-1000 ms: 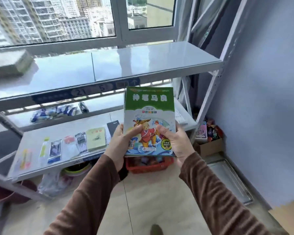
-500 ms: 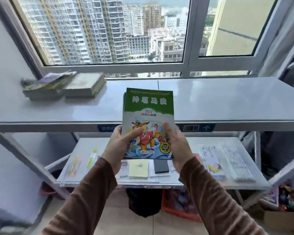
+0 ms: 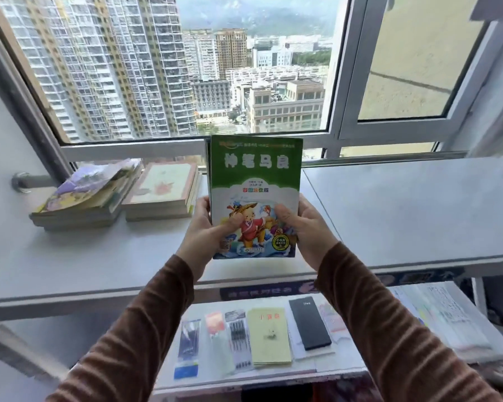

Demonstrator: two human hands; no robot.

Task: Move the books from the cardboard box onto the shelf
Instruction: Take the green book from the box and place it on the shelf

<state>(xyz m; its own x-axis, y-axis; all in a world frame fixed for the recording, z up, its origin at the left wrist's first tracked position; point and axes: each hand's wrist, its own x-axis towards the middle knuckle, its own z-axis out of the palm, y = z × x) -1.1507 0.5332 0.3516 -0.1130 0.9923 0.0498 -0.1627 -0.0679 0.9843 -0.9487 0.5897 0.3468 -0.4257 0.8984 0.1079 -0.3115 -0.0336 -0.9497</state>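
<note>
I hold a thin stack of green picture books (image 3: 254, 181) upright in both hands, above the white top shelf (image 3: 404, 210). My left hand (image 3: 206, 236) grips the lower left edge with its thumb on the cover. My right hand (image 3: 305, 230) grips the lower right edge the same way. Two piles of books lie flat on the shelf's left part: one with a purple cover (image 3: 87, 195) and one with a pale cover (image 3: 163, 192). The cardboard box is out of view.
A large window (image 3: 186, 68) runs behind the top shelf. The lower shelf (image 3: 325, 369) carries pen packs, a yellow booklet (image 3: 269, 335), a black notebook (image 3: 310, 323) and plastic-wrapped papers (image 3: 436, 317) at the right.
My view has swung left and up from the shelf's right end to face it squarely. The stack of green books has risen with both hands to the height of the top shelf.
</note>
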